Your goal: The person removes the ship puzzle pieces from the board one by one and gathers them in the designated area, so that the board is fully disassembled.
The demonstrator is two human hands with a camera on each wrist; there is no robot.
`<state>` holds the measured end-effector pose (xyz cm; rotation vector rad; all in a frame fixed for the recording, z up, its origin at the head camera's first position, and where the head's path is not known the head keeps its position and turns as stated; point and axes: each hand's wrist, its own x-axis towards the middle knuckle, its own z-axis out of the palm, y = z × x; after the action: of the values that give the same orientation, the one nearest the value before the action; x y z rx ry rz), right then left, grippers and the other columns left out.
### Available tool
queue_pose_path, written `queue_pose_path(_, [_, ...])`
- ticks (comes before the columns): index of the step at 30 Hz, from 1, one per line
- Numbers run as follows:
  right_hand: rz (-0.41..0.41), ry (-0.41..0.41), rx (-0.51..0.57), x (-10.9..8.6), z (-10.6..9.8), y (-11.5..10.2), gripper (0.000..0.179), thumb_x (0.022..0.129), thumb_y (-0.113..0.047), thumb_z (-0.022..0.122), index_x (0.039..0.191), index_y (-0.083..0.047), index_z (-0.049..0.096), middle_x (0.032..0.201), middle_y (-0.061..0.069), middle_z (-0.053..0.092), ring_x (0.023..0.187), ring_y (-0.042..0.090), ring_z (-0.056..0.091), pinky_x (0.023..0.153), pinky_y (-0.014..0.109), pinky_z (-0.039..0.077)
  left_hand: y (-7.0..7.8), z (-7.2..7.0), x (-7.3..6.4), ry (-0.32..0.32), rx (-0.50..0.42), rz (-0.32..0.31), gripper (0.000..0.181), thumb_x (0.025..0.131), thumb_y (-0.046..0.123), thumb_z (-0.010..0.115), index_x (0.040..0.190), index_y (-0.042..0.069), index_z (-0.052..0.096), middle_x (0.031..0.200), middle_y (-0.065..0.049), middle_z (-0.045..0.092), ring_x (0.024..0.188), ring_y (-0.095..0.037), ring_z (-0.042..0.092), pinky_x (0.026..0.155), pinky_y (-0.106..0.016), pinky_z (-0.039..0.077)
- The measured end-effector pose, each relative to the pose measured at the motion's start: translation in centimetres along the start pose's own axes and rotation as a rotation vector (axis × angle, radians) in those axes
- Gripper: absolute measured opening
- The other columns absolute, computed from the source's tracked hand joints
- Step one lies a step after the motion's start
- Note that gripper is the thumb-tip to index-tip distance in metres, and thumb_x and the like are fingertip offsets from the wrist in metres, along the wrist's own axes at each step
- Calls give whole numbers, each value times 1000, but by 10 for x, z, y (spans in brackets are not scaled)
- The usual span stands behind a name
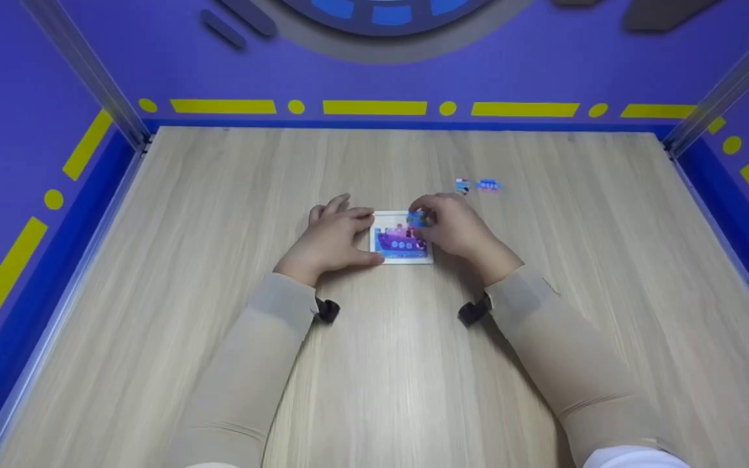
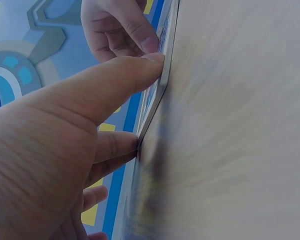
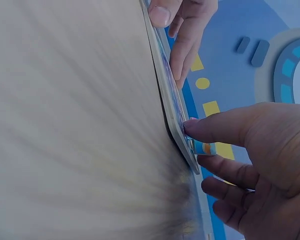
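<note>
A small white-rimmed jigsaw puzzle tray point(image 1: 402, 261) lies on the table, its picture a purple ship on blue water. My left hand point(image 1: 332, 242) holds the tray's left side, thumb at the near corner and fingertips at the far one; the left wrist view shows the thumb point(image 2: 135, 72) on the rim. At the tray's upper right, my right hand point(image 1: 456, 227) pinches a blue jigsaw piece point(image 1: 417, 218) between thumb and fingers. In the right wrist view that piece point(image 3: 205, 148) stands tilted over the tray's edge, partly hidden by the thumb.
Two loose jigsaw pieces lie beyond my right hand: one multicoloured piece point(image 1: 462, 186) and one blue-and-pink piece point(image 1: 489, 185). The wood-grain table point(image 1: 374, 364) meets blue-purple panels point(image 1: 374, 81) with yellow marks at the back and sides.
</note>
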<state>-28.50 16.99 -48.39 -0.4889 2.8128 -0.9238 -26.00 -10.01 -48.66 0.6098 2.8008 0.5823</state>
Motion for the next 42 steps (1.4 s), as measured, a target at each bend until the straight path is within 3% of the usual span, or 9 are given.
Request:
queue_pose_path(9, [30,-10,51,2,-1,4,41,102,-9,81,142,-4,78,134,18,77,120,34,70,112,55,58,-1,1,1,-4,13,0,94,94,66,82,170,19,54,182,4,46,179,-35,12,140,-66,13])
queue_pose_path(18, [-11,13,130,4,-4,9,35,107,-7,73,141,-5,80,120,17,77,102,27,61,88,39,52,0,0,1,-9,1,-6,94,95,66,83,170,18,53,182,5,45,180,-35,11,140,-66,12])
queue_pose_path(28, [145,35,441,4,-10,15,36,111,-13,69,146,-8,77,144,16,76,115,18,62,90,22,53,-2,1,1,-6,-18,-6,96,93,65,84,170,16,53,182,5,45,180,-35,10,140,-66,10])
queue_pose_path(33, [184,35,533,3,-17,17,40,112,-15,67,151,-13,75,146,14,72,104,18,65,79,22,57,-2,1,0,-2,-15,-2,95,94,64,84,170,16,54,182,3,46,180,-35,11,140,-66,11])
queue_pose_path(39, [253,86,667,3,-29,20,45,111,-13,64,155,-15,71,141,6,62,108,16,60,88,27,55,-2,1,0,-5,-6,5,93,95,64,82,170,17,54,182,4,45,180,-35,11,140,-68,11])
queue_pose_path(42, [277,128,745,3,-37,22,48,109,-9,65,157,-12,69,135,5,60,104,16,60,85,26,53,-1,1,0,-3,-8,4,93,95,64,83,169,17,54,182,4,46,180,-35,11,139,-68,11])
